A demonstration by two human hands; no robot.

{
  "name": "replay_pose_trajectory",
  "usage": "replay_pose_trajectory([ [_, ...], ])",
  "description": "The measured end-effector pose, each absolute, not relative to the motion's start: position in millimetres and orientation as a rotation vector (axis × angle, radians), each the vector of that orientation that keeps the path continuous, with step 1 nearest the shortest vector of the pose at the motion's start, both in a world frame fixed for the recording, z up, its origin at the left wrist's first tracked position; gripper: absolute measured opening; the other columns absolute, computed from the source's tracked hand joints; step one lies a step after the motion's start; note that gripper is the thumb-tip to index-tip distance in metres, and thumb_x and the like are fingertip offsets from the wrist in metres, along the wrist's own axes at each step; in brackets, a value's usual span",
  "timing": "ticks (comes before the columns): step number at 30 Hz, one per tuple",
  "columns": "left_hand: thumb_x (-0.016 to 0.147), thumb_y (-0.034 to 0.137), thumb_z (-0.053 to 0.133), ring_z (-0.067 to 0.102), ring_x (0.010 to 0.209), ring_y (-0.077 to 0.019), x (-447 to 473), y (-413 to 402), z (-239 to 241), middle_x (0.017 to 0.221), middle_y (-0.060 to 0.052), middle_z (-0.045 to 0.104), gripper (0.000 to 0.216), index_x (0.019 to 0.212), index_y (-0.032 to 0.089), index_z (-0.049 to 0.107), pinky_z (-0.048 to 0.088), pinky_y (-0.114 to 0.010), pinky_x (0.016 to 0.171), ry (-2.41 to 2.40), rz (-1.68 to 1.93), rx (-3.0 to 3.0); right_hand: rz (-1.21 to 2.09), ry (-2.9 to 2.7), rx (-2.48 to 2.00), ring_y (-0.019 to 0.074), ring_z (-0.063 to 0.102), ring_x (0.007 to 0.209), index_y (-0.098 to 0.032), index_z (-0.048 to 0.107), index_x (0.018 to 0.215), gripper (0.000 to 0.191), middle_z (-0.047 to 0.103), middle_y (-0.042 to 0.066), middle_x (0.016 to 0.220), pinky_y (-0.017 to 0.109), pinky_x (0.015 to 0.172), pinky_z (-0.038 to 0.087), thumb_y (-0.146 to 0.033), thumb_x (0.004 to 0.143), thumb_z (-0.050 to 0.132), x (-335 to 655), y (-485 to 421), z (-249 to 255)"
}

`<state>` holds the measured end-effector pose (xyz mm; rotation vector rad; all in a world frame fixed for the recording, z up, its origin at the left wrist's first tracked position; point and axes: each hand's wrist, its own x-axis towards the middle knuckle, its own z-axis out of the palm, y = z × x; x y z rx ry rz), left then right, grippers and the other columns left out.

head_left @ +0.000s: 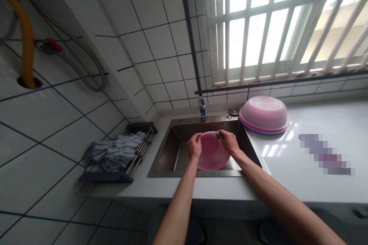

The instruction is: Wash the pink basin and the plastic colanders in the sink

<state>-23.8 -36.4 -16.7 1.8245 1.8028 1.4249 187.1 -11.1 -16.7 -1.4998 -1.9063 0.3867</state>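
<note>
Over the steel sink (168, 153) I hold a pink plastic basin (212, 155), tilted toward me. My left hand (194, 146) grips its left rim with the fingers curled round. My right hand (228, 140) is closed at the upper right rim, pinching a small greenish-grey thing (217, 134), perhaps a scrubbing pad, against the basin. The faucet (202, 109) stands just behind the basin at the back of the sink.
A stack of upturned pink basins (263, 115) rests on the white counter (301, 176) right of the sink. A dish rack (130, 160) with striped cloths (115, 153) sits on the left. Tiled walls enclose the left and back; a barred window (287, 23) is above.
</note>
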Motion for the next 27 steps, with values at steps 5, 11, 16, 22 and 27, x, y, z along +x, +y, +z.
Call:
replay_pose_trajectory([
  [5,0.094,0.007,0.061,0.076,0.105,-0.0201,-21.1,-39.4,-14.1,0.114,-0.003,0.081,0.030,0.111,0.027,0.076,0.057,-0.034,0.098,1.808,1.347,1.848,0.379,-1.910,-1.314,0.0226,0.075,0.115,-0.024,0.074,0.130,0.037,0.077,0.007,0.131,0.032,0.101,0.055,-0.014,0.099,0.056,182.2,-10.3,-17.9],
  [11,0.092,0.003,0.060,0.076,0.103,-0.0179,-18.0,-38.3,-16.3,0.110,-0.002,0.081,0.033,0.108,0.026,0.077,0.058,-0.031,0.098,1.686,1.287,1.921,0.367,-2.041,-1.291,0.0221,0.075,0.114,-0.025,0.074,0.130,0.036,0.077,0.007,0.130,0.032,0.104,0.055,-0.015,0.099,0.058,176.1,-11.9,-16.9],
  [16,0.095,0.007,0.060,0.076,0.104,-0.0192,-21.5,-38.8,-14.5,0.112,-0.004,0.081,0.030,0.110,0.026,0.077,0.057,-0.032,0.098,1.770,1.370,1.912,0.380,-2.018,-1.302,0.0230,0.076,0.110,-0.026,0.076,0.128,0.033,0.079,0.006,0.124,0.031,0.099,0.056,-0.019,0.100,0.060,182.6,-6.7,-20.7],
  [22,0.093,0.007,0.062,0.076,0.104,-0.0221,-27.7,-38.4,-10.8,0.113,-0.005,0.081,0.029,0.111,0.024,0.077,0.057,-0.035,0.098,1.906,1.457,1.726,0.494,-1.838,-1.514,0.0237,0.079,0.097,-0.026,0.080,0.121,0.029,0.083,0.005,0.106,0.028,0.087,0.057,-0.024,0.097,0.065,201.1,5.4,-33.0],
  [27,0.092,0.004,0.062,0.076,0.102,-0.0191,-21.5,-38.9,-13.9,0.110,-0.003,0.081,0.030,0.107,0.025,0.078,0.057,-0.032,0.097,1.785,1.351,1.877,0.462,-1.925,-1.429,0.0237,0.079,0.103,-0.031,0.081,0.121,0.031,0.083,0.003,0.112,0.028,0.093,0.056,-0.020,0.096,0.065,192.3,-2.7,-26.5],
])
